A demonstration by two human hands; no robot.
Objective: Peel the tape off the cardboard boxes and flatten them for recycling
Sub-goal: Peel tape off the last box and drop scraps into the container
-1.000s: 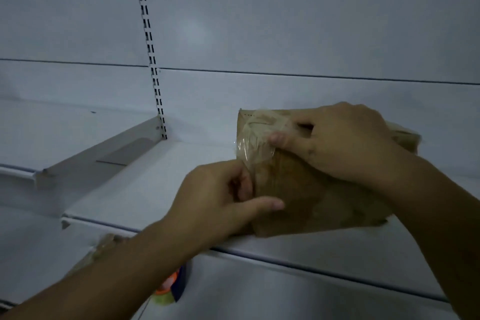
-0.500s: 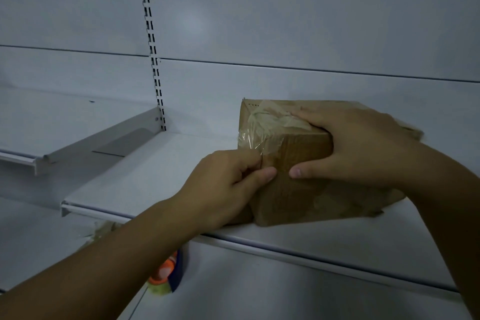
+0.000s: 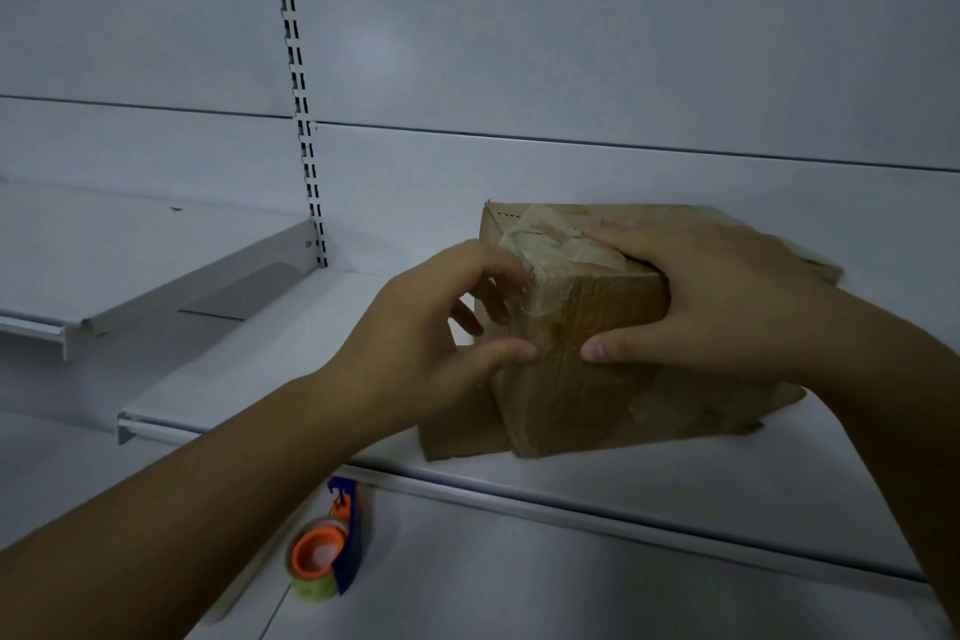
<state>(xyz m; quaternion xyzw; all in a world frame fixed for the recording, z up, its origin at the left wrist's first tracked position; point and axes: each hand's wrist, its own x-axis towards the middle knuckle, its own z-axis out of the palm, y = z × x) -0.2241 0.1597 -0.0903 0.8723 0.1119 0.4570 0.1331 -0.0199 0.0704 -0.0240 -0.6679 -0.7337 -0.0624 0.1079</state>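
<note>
A brown cardboard box (image 3: 582, 395) stands on a white metal shelf (image 3: 291, 359), one corner turned toward me. Clear tape (image 3: 540, 244), wrinkled, wraps over its top left corner and down the near edge. My right hand (image 3: 711, 301) grips the box from above, fingers across the top and thumb on the front face. My left hand (image 3: 447, 327) is at the box's left corner, fingers curled at the tape's edge and thumb against the front edge; whether it pinches the tape cannot be made out.
A tape dispenser (image 3: 324, 548) with an orange core and blue handle lies on the lower shelf beneath my left forearm. Another white shelf (image 3: 156, 265) sits to the left. A slotted upright (image 3: 298, 88) runs up the back wall.
My left hand has moved up from the box's lower front to the taped corner. My right hand has slid back so its thumb rests on the front face. The view has tilted down.
</note>
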